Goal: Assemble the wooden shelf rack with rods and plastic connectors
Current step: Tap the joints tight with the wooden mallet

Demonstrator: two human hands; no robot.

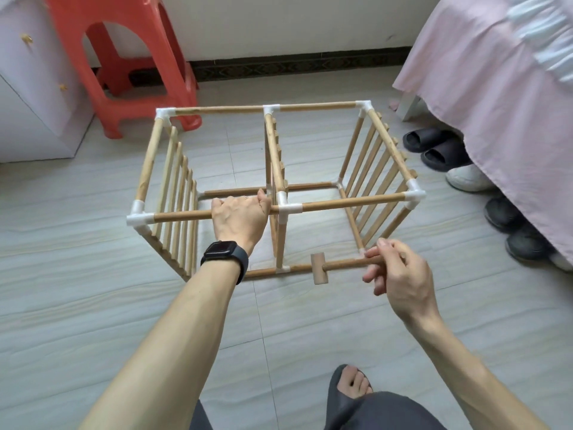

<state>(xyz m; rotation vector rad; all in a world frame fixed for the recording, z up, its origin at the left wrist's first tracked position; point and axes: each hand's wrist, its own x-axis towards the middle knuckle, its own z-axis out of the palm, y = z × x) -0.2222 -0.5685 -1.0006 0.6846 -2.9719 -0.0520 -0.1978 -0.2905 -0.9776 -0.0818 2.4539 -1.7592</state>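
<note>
beyond a slippered foot (352,381), the wooden rack (276,156) on the tiled floor (93,305) is gripped at its near top rod (179,216) by the left hand (240,217), while a mallet (320,268) is pinched by the right hand (400,280)

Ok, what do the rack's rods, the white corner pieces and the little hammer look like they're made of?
The rods look like light, matte wood, probably unvarnished: grain and darker blotches show. The connectors seem white plastic: smooth, uniform, moulded into tees and corners. The hammer in the right hand looks wooden too: same tan, block head on a round handle.
</note>
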